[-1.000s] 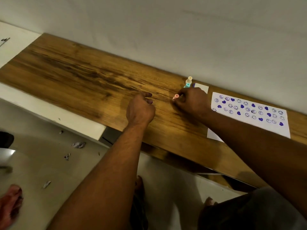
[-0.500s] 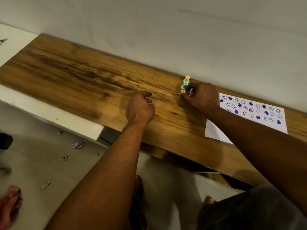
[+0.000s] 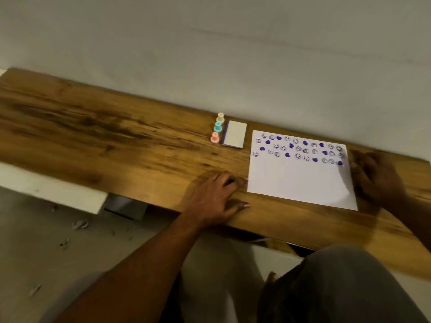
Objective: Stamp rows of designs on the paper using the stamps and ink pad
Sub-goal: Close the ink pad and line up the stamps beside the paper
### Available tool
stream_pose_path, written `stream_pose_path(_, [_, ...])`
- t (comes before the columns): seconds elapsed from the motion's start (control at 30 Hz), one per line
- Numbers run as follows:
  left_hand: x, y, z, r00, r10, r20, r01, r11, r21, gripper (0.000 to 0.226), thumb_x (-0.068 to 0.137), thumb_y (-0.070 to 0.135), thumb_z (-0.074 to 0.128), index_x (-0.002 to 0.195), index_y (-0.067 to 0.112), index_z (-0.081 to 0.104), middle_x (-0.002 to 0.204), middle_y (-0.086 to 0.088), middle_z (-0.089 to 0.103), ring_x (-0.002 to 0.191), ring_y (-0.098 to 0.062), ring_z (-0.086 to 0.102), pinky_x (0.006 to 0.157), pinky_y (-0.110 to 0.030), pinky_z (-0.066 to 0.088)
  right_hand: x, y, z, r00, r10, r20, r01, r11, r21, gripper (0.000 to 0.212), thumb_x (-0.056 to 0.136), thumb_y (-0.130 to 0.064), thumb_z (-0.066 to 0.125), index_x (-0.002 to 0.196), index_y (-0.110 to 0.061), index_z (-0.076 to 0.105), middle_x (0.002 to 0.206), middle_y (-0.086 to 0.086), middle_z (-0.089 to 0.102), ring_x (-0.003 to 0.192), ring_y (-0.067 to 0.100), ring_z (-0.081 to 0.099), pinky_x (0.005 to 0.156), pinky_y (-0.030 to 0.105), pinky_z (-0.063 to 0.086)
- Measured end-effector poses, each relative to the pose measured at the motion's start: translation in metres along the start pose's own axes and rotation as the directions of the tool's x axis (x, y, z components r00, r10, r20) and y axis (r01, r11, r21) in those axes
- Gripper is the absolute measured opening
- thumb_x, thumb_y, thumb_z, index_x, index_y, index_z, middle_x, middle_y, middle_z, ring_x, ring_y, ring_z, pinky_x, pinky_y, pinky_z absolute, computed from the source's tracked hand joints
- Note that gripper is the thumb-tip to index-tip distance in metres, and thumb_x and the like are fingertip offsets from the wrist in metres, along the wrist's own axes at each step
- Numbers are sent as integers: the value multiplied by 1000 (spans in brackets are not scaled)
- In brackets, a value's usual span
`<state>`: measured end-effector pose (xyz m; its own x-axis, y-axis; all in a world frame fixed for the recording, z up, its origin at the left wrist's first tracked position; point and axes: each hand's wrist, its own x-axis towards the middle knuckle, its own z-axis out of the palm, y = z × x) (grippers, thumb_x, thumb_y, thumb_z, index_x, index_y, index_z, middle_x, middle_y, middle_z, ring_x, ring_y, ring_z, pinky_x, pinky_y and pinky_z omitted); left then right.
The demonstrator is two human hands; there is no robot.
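A white paper (image 3: 300,178) lies on the wooden table (image 3: 116,141), with rows of purple smileys and hearts along its far part. Three small stamps stand in a line left of the closed ink pad (image 3: 234,134): cream (image 3: 220,117), teal (image 3: 218,127) and pink (image 3: 214,137). My left hand (image 3: 215,197) rests flat on the table, fingertips at the paper's near-left corner, holding nothing. My right hand (image 3: 375,180) is blurred at the paper's right edge, fingers spread, with nothing seen in it.
A pale wall (image 3: 210,54) runs just behind the table. A white ledge (image 3: 46,187) sits below the table's left part. Scraps of litter (image 3: 79,224) lie on the floor. My knees are under the near edge.
My right hand set the pink stamp in line with the others, let go and moved to the paper's right edge. My left hand opened and slid right to the paper's corner.
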<state>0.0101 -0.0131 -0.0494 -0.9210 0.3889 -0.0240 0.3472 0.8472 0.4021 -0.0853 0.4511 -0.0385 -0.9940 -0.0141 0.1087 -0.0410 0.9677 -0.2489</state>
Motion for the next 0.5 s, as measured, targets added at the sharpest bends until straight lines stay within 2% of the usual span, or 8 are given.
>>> stream_pose_path(0.1, [-2, -4, 9, 995, 63, -76, -59, 997, 51, 74, 94, 81, 40, 156, 40, 43, 138, 2, 48, 121, -20, 50, 98, -45, 49, -5, 12, 16, 996, -73, -56, 75, 997, 30, 61, 104, -51, 37, 148, -12, 54, 128, 23, 51, 115, 43, 52, 99, 52, 46])
stream_pose_path(0.2, [0, -6, 14, 987, 150, -49, -142, 980, 136, 78, 95, 83, 36, 162, 44, 29, 137, 1, 47, 119, -20, 50, 95, -47, 49, -2, 10, 24, 988, -86, -129, 92, 995, 41, 57, 102, -44, 43, 146, -10, 56, 129, 25, 52, 113, 43, 54, 97, 51, 46])
stream_pose_path(0.37, [2, -4, 13, 968, 245, 52, -251, 950, 188, 72, 98, 78, 36, 157, 38, 41, 138, -6, 50, 121, -26, 52, 96, -46, 49, 0, 11, 20, 984, -159, -84, 156, 987, -42, 56, 100, -45, 43, 147, -18, 55, 130, 20, 53, 112, 41, 55, 90, 49, 49])
stream_pose_path(0.5, [3, -2, 10, 967, 245, 75, -255, 945, 206, 72, 97, 78, 38, 153, 35, 48, 136, -8, 52, 119, -27, 53, 93, -46, 49, 0, 11, 20, 990, -121, -74, 119, 993, -27, 53, 98, -49, 41, 141, -25, 61, 132, 13, 52, 114, 40, 55, 89, 52, 50])
